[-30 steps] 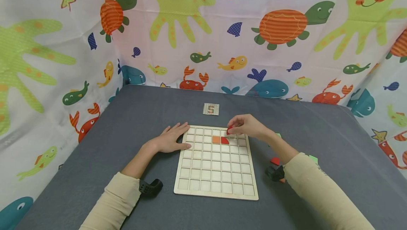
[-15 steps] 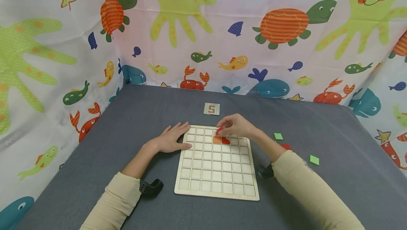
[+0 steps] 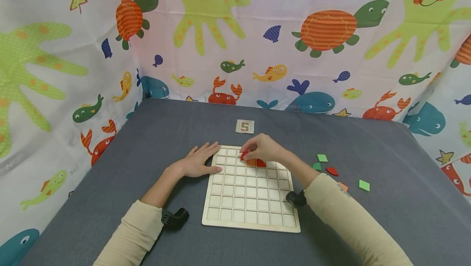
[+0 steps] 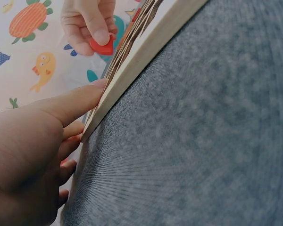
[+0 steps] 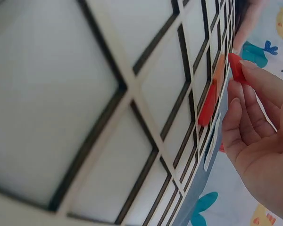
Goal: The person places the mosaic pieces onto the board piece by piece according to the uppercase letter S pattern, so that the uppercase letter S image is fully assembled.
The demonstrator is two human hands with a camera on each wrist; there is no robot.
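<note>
A pale wooden grid board [image 3: 244,204] lies on the table. My left hand [image 3: 198,162] rests at its upper left edge, fingers spread and thumb on the rim. Over the board's upper rows, my right hand [image 3: 265,148] pinches a red tile [image 3: 243,156] with a curved edge between thumb and fingertips; the left wrist view also shows this red tile [image 4: 103,45]. Just below that hand, an orange square tile [image 3: 251,163] and a red quarter-round tile [image 3: 261,163] sit side by side in grid cells. The right wrist view shows the seated red tile [image 5: 207,106] in its cell.
Behind the board lies a small card [image 3: 245,126] printed with an S on a grid. Loose tiles lie right of the board: a light green square [image 3: 364,185], another light green square [image 3: 321,158], a dark green piece [image 3: 317,166], a red piece [image 3: 332,171] and an orange piece [image 3: 343,186].
My right hand has moved left along the board's upper rows with the red tile, uncovering loose tiles at the right. My left hand has stayed in place.
</note>
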